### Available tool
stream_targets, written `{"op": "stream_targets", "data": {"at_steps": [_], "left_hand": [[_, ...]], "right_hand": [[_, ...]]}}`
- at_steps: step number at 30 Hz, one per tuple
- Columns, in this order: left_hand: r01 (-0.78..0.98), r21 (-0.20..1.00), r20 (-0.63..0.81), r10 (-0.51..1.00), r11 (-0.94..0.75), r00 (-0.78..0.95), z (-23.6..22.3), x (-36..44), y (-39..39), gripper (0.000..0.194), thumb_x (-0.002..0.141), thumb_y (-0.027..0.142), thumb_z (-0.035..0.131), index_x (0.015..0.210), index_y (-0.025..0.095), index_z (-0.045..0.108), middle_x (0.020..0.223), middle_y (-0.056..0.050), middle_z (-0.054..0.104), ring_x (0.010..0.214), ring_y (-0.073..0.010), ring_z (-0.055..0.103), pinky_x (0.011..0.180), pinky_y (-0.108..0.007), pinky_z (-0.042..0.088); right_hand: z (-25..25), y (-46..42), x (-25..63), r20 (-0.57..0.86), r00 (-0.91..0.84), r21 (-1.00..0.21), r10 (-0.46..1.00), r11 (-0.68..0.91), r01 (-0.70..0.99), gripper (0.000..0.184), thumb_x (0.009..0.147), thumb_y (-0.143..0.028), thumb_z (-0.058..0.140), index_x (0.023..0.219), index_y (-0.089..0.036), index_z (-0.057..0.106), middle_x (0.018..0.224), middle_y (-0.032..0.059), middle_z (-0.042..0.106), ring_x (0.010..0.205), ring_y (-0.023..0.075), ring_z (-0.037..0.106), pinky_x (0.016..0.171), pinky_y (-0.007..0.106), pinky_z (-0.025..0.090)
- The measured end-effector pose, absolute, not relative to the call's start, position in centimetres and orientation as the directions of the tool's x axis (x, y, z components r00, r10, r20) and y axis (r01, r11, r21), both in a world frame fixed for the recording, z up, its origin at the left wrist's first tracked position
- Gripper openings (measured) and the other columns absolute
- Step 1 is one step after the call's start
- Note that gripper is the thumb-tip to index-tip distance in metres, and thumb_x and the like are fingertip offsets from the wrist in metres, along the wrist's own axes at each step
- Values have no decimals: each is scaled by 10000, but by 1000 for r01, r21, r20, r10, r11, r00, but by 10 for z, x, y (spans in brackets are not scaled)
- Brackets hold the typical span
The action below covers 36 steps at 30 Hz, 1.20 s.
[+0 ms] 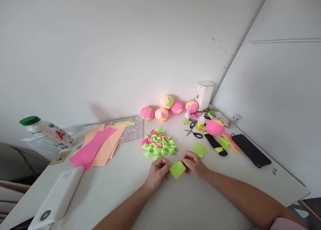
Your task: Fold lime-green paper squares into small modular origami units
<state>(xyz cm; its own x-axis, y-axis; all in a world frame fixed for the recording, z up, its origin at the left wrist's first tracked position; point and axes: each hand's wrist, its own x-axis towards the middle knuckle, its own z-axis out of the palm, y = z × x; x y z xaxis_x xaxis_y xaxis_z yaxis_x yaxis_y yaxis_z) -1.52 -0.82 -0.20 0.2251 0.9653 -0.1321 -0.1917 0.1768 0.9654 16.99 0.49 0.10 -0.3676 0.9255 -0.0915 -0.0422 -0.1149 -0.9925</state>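
A green paper square [177,170], turned corner-down, is stretched between my two hands just above the table. My left hand [158,172] pinches its left corner between thumb and fingers. At the opposite corner, my right hand [195,163] grips it the same way. Right behind my right hand lie more green paper squares [199,149]. A heap of small folded paper pieces [159,144], mostly green with some pink, sits beyond my left hand.
Several faceted paper balls [167,102] stand by the wall. Scissors [193,131], glue bottles [200,122], a utility knife [215,143] and a black phone [251,150] lie on the right. Pink and orange paper sheets [96,148], a bottle [50,133] and a white device [59,198] occupy the left.
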Motion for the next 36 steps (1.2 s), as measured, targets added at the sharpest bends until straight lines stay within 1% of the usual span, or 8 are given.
{"op": "stream_targets", "data": {"at_steps": [4, 10, 14, 19, 22, 27, 31, 36], "left_hand": [[-197, 961, -140, 957, 193, 253, -4, -15, -8, 276, 693, 376, 659, 638, 168, 487, 434, 67, 485, 359, -66, 411, 388, -186, 323], [-223, 957, -133, 963, 186, 233, 0, -12, -10, 279, 793, 441, 554, 746, 181, 463, 488, 61, 527, 396, -89, 493, 418, -204, 395], [-251, 950, -129, 967, 184, 219, 1, -9, -10, 288, 789, 453, 558, 782, 196, 428, 531, 63, 535, 444, -109, 533, 454, -232, 444], [-330, 927, -110, 971, 177, 213, 0, -7, -10, 284, 770, 403, 603, 810, 210, 399, 553, 82, 519, 490, -93, 522, 493, -214, 431], [-340, 924, -108, 972, 176, 211, -2, -7, -10, 299, 753, 375, 627, 800, 213, 380, 546, 89, 509, 489, -83, 507, 502, -202, 410], [-344, 922, -114, 973, 179, 202, -4, -9, -8, 328, 724, 332, 659, 792, 228, 356, 558, 107, 450, 494, -68, 473, 516, -187, 390], [-317, 930, -107, 963, 184, 247, -5, -9, -8, 335, 720, 345, 656, 754, 232, 343, 571, 94, 449, 505, -82, 464, 512, -199, 384], [-304, 941, -54, 953, 148, 297, -5, -7, -8, 251, 757, 344, 624, 807, 227, 407, 701, 50, 536, 616, -100, 495, 569, -208, 407]], "right_hand": [[1, 4, 170, -83, -416, -994, 905, -104, -28, 172, 772, -323, 561, 790, -183, 462, 554, -69, 510, 430, 78, 501, 414, 188, 409], [2, 3, 169, -79, -434, -997, 897, -68, 41, 246, 776, -387, 585, 760, -169, 472, 543, -62, 521, 420, 82, 519, 394, 180, 371], [3, 3, 169, -85, -433, -996, 897, -74, 43, 270, 760, -409, 601, 770, -175, 467, 563, -60, 540, 427, 89, 534, 390, 183, 365], [1, 3, 168, -56, -420, -998, 906, -47, 32, 261, 728, -391, 640, 759, -167, 510, 610, -50, 533, 454, 79, 513, 445, 207, 420], [-1, 3, 168, -53, -412, -999, 910, -52, 14, 256, 715, -383, 657, 776, -166, 535, 583, -57, 505, 462, 82, 497, 470, 222, 444], [-2, 5, 169, -48, -420, -997, 906, -68, -31, 255, 752, -393, 622, 772, -148, 554, 574, -45, 508, 453, 76, 486, 455, 213, 411], [-4, 6, 167, -57, -372, -996, 926, -77, -39, 237, 699, -351, 679, 740, -155, 550, 550, -54, 485, 438, 76, 455, 422, 210, 393], [-2, 7, 164, -70, -361, -994, 930, -96, -56, 291, 658, -280, 703, 898, -182, 570, 667, -42, 489, 486, 85, 447, 402, 210, 414]]}}
